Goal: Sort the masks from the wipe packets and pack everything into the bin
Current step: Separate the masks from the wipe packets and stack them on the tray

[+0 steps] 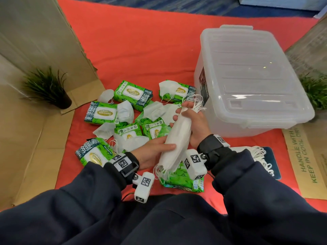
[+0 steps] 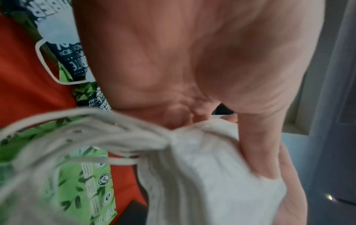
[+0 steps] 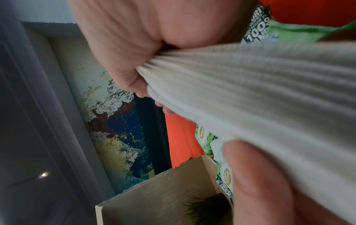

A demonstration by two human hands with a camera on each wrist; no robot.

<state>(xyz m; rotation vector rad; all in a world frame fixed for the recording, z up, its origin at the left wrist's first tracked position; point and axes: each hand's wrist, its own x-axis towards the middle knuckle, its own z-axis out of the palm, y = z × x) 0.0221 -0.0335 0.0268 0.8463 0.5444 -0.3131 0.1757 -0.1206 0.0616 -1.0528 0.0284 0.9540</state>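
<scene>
A thick stack of white masks is held above the red cloth by both hands. My left hand grips its near end, thumb on top, where the ear loops hang loose. My right hand curls round the far end. Several green wipe packets lie scattered on the cloth to the left, with loose masks draped among them. One packet lies under the hands. The clear plastic bin stands to the right with its lid on.
A second bundle of masks lies on a dark blue pouch by my right wrist. Cardboard walls and a small potted plant stand at the left. Another plant and flat printed cardboard are at the right.
</scene>
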